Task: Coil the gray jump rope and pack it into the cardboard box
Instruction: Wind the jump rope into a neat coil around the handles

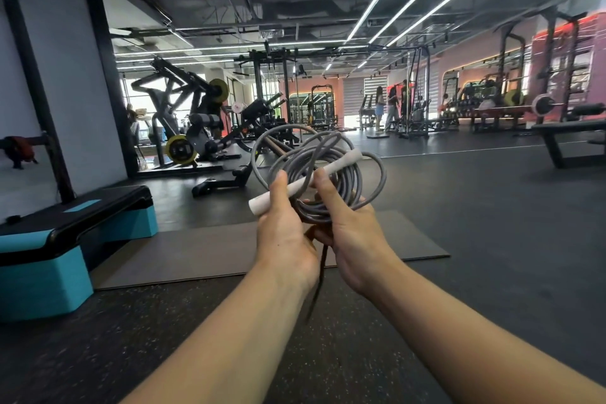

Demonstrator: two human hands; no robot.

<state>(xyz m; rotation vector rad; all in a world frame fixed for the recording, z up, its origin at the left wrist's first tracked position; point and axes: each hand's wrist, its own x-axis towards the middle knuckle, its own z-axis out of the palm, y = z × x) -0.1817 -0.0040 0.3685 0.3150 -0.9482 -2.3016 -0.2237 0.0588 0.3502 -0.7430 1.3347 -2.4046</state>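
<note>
I count two hands in front of me, both raised over the gym floor (475, 239) and both closed around one gray jump rope (331, 174). The left hand (284, 233) grips the near end of a white handle (305, 179), thumb lying along it. The right hand (352, 233) pinches the same handle further up with its thumb, and its curled fingers gather the bottom of the coil. The rope is wound into several loose loops, too tangled for me to count exactly; one wider loop stands out to the right, and one dark strand (319, 275) hangs down between my wrists. I can see only one handle clearly. Below the hands one gray mat (203, 252) lies flat on the floor. To the left sits one teal and black step platform (65, 239). Far back, three people (392, 108) stand among the weight machines.
</note>
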